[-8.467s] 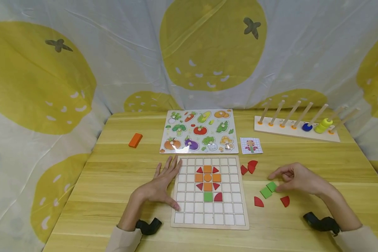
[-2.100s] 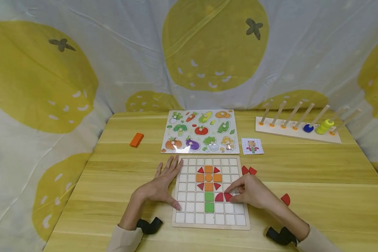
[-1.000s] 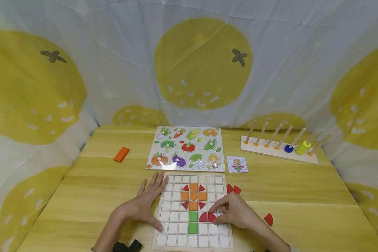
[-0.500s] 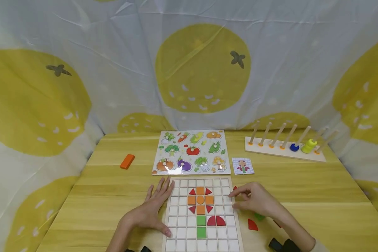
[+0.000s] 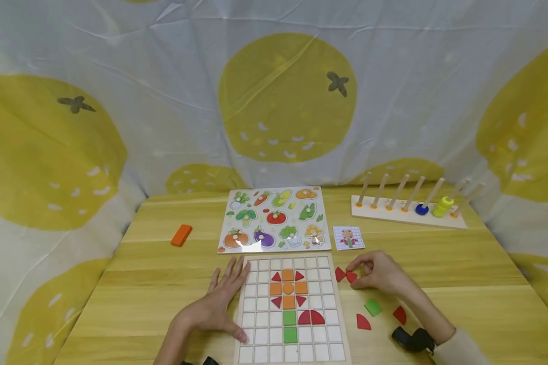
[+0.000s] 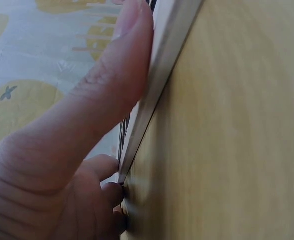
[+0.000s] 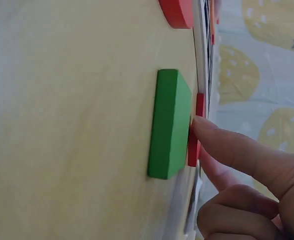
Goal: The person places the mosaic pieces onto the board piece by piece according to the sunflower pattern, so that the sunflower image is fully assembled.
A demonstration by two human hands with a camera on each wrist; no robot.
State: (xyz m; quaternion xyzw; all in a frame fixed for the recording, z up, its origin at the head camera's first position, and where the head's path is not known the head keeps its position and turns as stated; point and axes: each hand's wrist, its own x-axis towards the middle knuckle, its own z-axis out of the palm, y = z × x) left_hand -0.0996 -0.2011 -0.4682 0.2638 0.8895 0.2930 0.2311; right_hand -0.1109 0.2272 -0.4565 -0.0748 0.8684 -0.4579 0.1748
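Note:
A wooden grid board (image 5: 254, 350) lies before me, bearing orange squares around an orange circle, red triangles, two green squares and two red quarter circles side by side. My left hand (image 5: 214, 309) rests on the board's left edge with fingers spread; its thumb (image 6: 112, 65) lies along the rim in the left wrist view. Right of the board, my right hand (image 5: 383, 274) pinches a red quarter-circle piece (image 5: 351, 277) between thumb and index finger, low at the table. Another red piece (image 5: 340, 274) lies just left of it. A loose green square (image 5: 373, 307) is nearer me.
Two more red quarter circles (image 5: 363, 322) lie on the table near the green square. A pattern card (image 5: 348, 238), a vegetable knob puzzle (image 5: 274, 220) and a peg stand (image 5: 406, 215) with blue and yellow beads stand behind. An orange block (image 5: 181, 235) is at left.
A second green square and a second red quarter circle have come onto the board. My right hand has left the board, moving right to another red piece. The head view has tilted up.

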